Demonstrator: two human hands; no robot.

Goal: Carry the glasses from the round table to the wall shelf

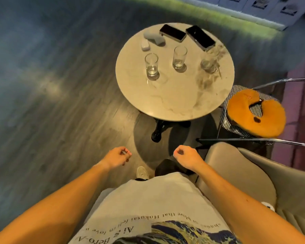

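A round marble-topped table (174, 99) stands ahead of me. Three clear drinking glasses stand upright on it in a row: the left glass (151, 66), the middle glass (179, 57) and the right glass (209, 61), which is blurred. My left hand (118, 157) and my right hand (186, 157) hang in front of my body, well short of the table, fingers curled in loosely with nothing in them. The wall shelf is not in view.
Two dark phones (173, 32) (200, 38), a grey case (154, 38) and a small white case (145, 45) lie at the table's far side. A checked chair with an orange neck pillow (255, 115) stands right of the table. A beige armchair (250, 173) is at my right. Wood floor (51, 103) spreads left.
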